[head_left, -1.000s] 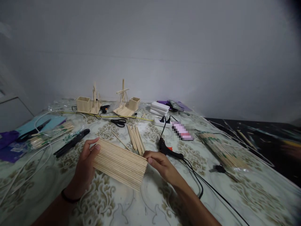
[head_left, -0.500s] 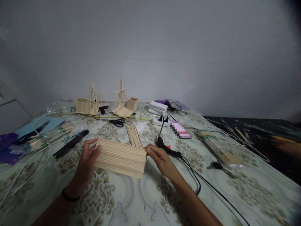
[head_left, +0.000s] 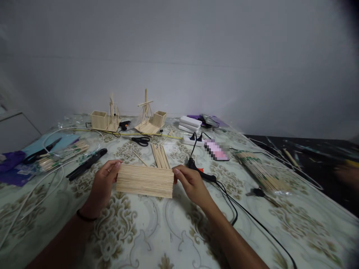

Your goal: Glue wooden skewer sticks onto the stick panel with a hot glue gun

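A flat panel of pale wooden sticks [head_left: 145, 181] is held just above the patterned tablecloth [head_left: 146, 231], nearly level. My left hand [head_left: 103, 184] grips its left end with fingers closed over the top edge. My right hand [head_left: 189, 184] pinches its right end. Behind the panel lies a loose bunch of sticks [head_left: 160, 155]. A black glue gun [head_left: 201, 172] with a black cord rests just right of my right hand.
Two small stick models [head_left: 106, 118] [head_left: 150, 121] stand at the back, with scissors [head_left: 141, 141] before them. A power strip [head_left: 192, 140], white boxes [head_left: 190, 124], a stick bundle [head_left: 260, 173], black cutters [head_left: 86, 164] and white cables [head_left: 42, 186] surround the work spot.
The stick panel has turned from tilted down to the right to nearly level and moved a little nearer the table, with both hands still holding its ends.
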Tool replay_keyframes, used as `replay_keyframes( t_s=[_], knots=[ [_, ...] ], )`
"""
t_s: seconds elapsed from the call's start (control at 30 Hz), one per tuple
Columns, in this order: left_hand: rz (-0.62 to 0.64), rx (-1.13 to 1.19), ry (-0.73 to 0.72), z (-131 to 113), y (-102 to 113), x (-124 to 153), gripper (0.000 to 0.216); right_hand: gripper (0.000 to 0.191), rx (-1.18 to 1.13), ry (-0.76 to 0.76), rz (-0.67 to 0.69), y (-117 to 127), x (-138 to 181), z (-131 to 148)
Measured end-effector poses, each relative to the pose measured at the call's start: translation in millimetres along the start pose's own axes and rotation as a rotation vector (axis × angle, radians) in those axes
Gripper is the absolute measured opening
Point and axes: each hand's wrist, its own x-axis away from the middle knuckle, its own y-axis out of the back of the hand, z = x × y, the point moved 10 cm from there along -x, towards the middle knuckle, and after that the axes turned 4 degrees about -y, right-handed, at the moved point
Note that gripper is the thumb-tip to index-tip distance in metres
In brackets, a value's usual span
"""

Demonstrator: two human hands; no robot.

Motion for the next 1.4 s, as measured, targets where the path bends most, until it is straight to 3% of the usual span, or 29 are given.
replay_keyframes(
  t_s=[0.27, 0.5, 0.8, 1.13, 1.4],
  knots=[
    [-0.007, -0.051, -0.027, -2.6, 3.2, -2.4, 0.029, 0.048, 0.012, -0.037, 0.013, 2.2, 1.0, 0.6],
    [-0.019, -0.131, -0.072, -3.3, 9.7, -4.8, 0.030, 0.036, -0.020, -0.057, -0.052, 7.3, 1.2, -3.0],
    [-0.064, -0.186, -0.095, -7.2, 18.2, -6.7, 0.025, 0.052, -0.157, -0.146, -0.071, 18.0, 0.3, -19.0],
    [-0.044, -0.149, -0.108, -4.7, 14.4, -8.7, 0.033, 0.030, -0.198, -0.163, -0.014, 6.9, -1.9, -16.6],
    [-0.033, -0.124, -0.094, -7.7, 11.6, -7.4, 0.026, 0.044, -0.172, -0.169, 0.003, 7.3, -0.8, -25.5]
  ],
)
